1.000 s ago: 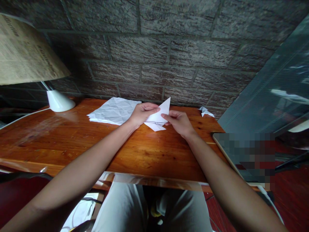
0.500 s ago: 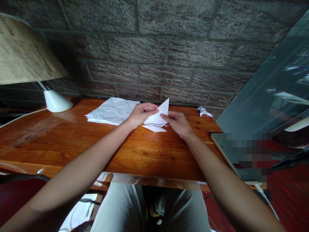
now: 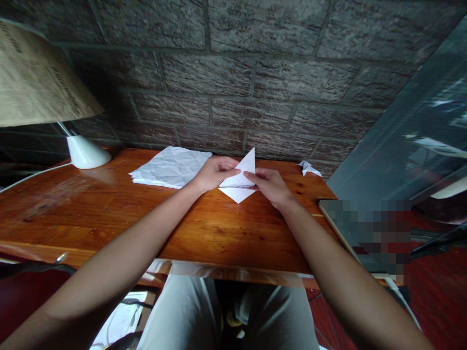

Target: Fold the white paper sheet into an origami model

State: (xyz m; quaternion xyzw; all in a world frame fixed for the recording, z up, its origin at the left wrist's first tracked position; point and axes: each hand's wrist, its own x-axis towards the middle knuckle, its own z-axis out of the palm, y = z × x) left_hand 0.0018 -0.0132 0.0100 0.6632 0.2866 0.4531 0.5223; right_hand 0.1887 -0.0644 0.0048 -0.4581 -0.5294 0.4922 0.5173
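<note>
A folded sheet of white paper [image 3: 245, 167] is held up between my two hands over the middle of the wooden desk. Its upper part rises to a sharp point, and below a crease a triangular flap [image 3: 238, 195] points toward me. My left hand [image 3: 216, 174] pinches the paper's left side, thumb on the front face. On the right side my right hand [image 3: 270, 183] grips it, thumb also on the front and fingers behind. The fingertips at the back are partly hidden by the paper.
Creased white sheets [image 3: 171, 166] lie on the desk [image 3: 226, 233] to the left. A small folded paper piece [image 3: 310, 168] sits at the back right. The lamp [image 3: 85, 153] stands at far left, a flat dark-topped object [image 3: 343, 228] at the right edge. A brick wall [image 3: 226, 73] rises behind.
The lower part of the paper has opened out from a narrow, split shape into one flat downward-pointing triangle. Both hands keep nearly the same places and grip.
</note>
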